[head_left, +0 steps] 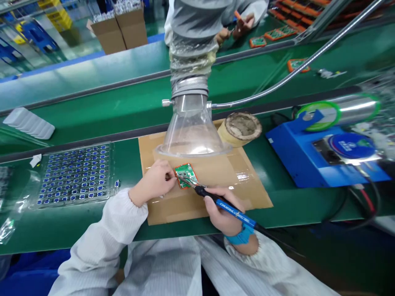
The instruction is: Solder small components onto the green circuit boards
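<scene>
Head view: white lettering is running along the blue handle of the soldering iron [236, 213], too small and blurred to read; more white marks are showing on the round blue disc [352, 144] topping the blue bench unit [286, 154], far right, also not legible. Circuit board [189, 169] is lying flat on a brown cardboard sheet [247, 191], left of the sheet's middle, just on the near side of a clear hood [194, 131]. Board is looking green, squarish, orange-red along its edges, with small pale and dark parts on its face; finer detail is blurring. Left hand [156, 179] is resting at the board's left edge, fingers drawn narrow; whether they are pinching anything, cannot tell. Right hand [224, 209], teal band [241, 235] at the wrist, is holding the iron like a pen, fingers closing around the handle, metal end pointing far and left over the board; tip contact, cannot tell. A yellowish round holder [230, 133] is standing right of the hood. Off left, a clear tray [110, 172] is carrying rows of small blue parts, one loose part [117, 184] lying just right of it. Far side, a co-worker's hands [243, 26] are holding something orange.
</scene>
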`<state>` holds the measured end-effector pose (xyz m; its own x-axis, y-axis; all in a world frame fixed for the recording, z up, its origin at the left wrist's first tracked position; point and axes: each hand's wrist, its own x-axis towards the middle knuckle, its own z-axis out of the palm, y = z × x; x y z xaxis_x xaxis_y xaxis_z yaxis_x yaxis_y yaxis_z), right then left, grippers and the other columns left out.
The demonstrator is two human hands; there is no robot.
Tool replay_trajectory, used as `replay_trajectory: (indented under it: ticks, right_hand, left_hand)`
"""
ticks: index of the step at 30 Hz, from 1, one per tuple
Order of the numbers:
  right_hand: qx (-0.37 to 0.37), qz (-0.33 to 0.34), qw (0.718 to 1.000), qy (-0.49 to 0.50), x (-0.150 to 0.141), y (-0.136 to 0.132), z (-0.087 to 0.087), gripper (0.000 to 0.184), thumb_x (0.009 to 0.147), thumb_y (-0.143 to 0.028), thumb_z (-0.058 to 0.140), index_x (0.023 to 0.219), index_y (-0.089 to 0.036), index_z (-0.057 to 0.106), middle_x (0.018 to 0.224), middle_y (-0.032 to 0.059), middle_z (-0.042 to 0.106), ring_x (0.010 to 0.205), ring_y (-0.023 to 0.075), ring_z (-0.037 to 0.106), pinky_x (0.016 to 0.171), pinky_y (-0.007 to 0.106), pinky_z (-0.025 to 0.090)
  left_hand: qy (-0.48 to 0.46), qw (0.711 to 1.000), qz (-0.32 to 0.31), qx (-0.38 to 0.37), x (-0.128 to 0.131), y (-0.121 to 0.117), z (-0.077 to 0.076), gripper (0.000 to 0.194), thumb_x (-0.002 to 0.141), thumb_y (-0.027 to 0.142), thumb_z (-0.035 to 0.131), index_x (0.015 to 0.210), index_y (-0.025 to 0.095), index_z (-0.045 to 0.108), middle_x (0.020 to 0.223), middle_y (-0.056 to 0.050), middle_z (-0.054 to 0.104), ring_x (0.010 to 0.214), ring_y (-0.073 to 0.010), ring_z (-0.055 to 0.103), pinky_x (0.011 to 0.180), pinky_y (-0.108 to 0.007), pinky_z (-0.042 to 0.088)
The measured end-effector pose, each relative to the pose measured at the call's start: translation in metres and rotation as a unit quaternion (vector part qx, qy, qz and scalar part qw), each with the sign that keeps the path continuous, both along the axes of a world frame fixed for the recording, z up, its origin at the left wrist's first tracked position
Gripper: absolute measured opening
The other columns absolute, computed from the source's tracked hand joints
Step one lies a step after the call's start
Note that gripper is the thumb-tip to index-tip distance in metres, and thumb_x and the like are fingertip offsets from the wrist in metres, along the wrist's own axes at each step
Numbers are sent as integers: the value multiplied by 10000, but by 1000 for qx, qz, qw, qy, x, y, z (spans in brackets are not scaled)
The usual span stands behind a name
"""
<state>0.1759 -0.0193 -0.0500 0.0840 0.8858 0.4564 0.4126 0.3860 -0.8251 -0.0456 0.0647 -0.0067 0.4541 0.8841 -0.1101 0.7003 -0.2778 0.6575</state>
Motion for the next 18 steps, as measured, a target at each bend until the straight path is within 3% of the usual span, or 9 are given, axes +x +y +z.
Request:
replay_trajectory:
  ticks: [9, 18]
  right_hand:
    - [-2, -10, 999, -30, -4, -2, -2, 114, 868, -202, 693, 976, -238, 685, 885, 19, 750, 769, 175, 728, 716, 288, 576]
    - [0, -23, 1000, -2, -1, -1, -3, 95, 873, -209, 683, 962, -239, 693, 866, 11, 739, 747, 165, 722, 694, 270, 580]
  left_hand:
    - [-2, 1000, 7, 19, 3, -2, -3, 269, 833, 83, 605, 598, 178, 516, 812, -45, 649, 857, -201, 547, 853, -360, 460]
    - [-12, 1000, 25, 10, 2, -2, -8, 220, 821, 75, 613, 627, 171, 570, 833, -48, 665, 897, -206, 554, 854, -354, 461]
